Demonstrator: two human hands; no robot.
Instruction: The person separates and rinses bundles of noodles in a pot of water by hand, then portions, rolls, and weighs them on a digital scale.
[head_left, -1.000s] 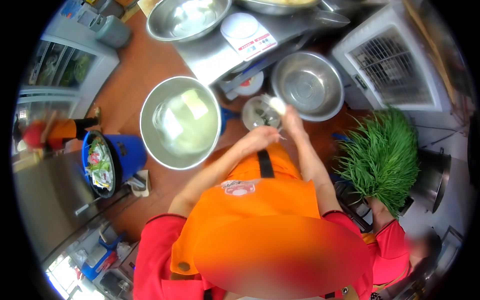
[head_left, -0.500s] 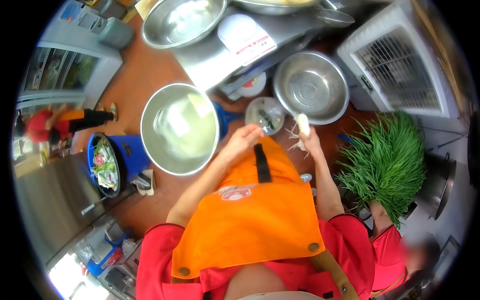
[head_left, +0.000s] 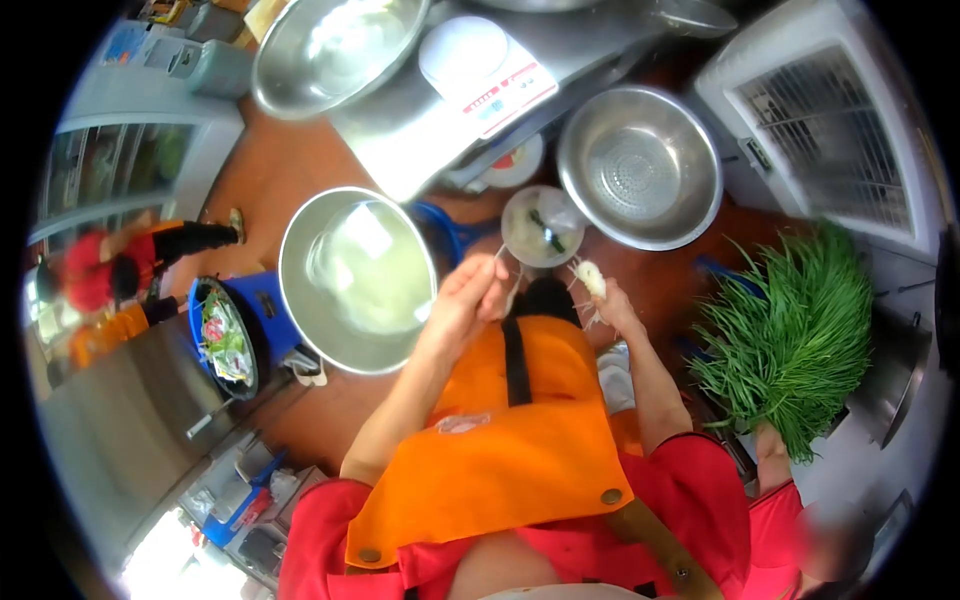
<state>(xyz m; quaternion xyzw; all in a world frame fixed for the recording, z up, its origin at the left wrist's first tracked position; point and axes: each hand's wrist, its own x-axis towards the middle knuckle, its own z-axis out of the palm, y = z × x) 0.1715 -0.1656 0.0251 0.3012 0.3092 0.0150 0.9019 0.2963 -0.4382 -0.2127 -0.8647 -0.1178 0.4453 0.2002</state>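
My left hand [head_left: 470, 298] is closed in a pinch in front of my apron, with a thin pale strand at its fingertips. My right hand [head_left: 612, 303] is closed round a white piece [head_left: 591, 278] with stringy, root-like strands hanging from it. Between and beyond the two hands stands a small round container [head_left: 542, 226] with something dark green inside. On my left is a large metal pot [head_left: 290, 262] of cloudy liquid with pale glare on it. Beyond my right hand sits a wide steel basin [head_left: 640, 170].
A metal table [head_left: 400, 150] holds a white scale [head_left: 490, 75] and a steel bowl [head_left: 340, 50]. A blue bin [head_left: 272, 310] with scraps stands at left, near people in red and orange. At right, a co-worker's hand [head_left: 771, 445] holds green stalks [head_left: 790, 340].
The white piece has tilted and dropped lower in my right hand. My left hand moved right, then back left and nearer my body. At left, more orange clothing has come into view.
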